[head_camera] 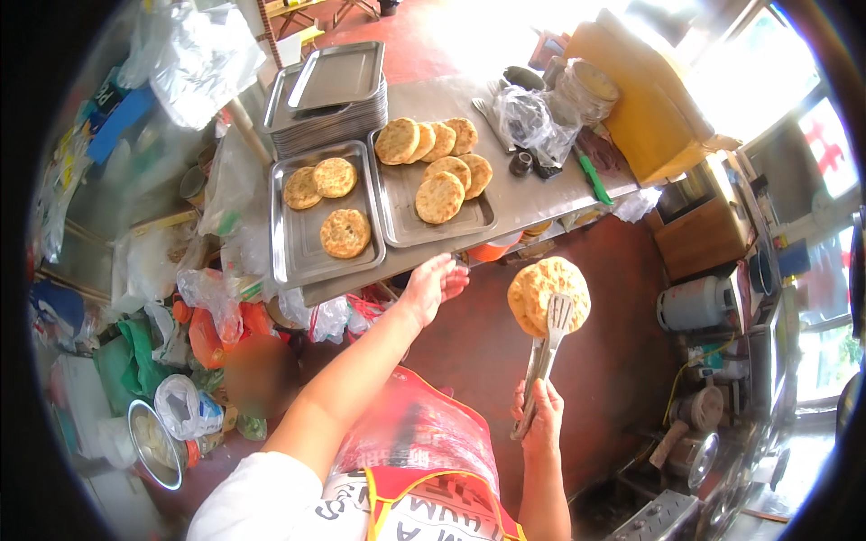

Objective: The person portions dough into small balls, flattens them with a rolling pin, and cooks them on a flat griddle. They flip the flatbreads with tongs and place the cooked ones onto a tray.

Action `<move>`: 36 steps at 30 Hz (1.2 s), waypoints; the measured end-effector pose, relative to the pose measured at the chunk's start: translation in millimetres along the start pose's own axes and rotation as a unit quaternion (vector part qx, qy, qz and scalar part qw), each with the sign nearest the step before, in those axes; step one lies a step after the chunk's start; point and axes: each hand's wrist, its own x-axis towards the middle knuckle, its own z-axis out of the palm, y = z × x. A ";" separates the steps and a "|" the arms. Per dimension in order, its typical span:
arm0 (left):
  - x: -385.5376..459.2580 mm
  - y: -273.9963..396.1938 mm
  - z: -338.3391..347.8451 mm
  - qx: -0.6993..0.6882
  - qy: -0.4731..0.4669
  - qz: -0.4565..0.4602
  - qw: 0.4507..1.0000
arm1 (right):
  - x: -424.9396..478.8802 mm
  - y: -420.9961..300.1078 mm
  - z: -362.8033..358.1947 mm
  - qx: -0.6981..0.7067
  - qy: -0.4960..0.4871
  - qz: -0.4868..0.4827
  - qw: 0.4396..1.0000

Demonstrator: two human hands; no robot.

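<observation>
My right hand (pixel 543 406) grips metal serving tongs (pixel 543 355) by their handles. Between the jaws are round browned flatbreads (pixel 541 287), seemingly two pressed together, held up over the floor beside the table. Empty, with its fingers extended, my left hand (pixel 436 287) hovers by the table's front edge, just below the trays. The left metal tray (pixel 287 250) carries three flatbreads (pixel 345 233). Several more flatbreads (pixel 440 197) lie in the right metal tray (pixel 406 233), one row overlapping at its back and a cluster in the middle.
Behind the left tray rises a stack of metal trays (pixel 331 118). The steel table (pixel 541 196) also bears a fork (pixel 494 125), a green-handled knife (pixel 594 179) and plastic-wrapped containers (pixel 588 91). A yellow box (pixel 643 101) stands at its right end. A gas cylinder (pixel 690 302) is farther right.
</observation>
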 end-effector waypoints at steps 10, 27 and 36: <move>138.1 36.1 -11.4 -0.250 -0.007 -0.166 0.954 | 61.4 -0.7 72.8 0.018 0.027 0.017 0.999; 118.7 83.7 -44.6 -0.008 0.029 -0.130 0.991 | 140.5 -14.0 118.8 -0.171 0.020 0.054 0.984; 111.6 87.1 -40.1 0.150 0.090 -0.004 0.985 | 192.9 -28.5 119.2 -0.596 -0.003 -0.173 0.784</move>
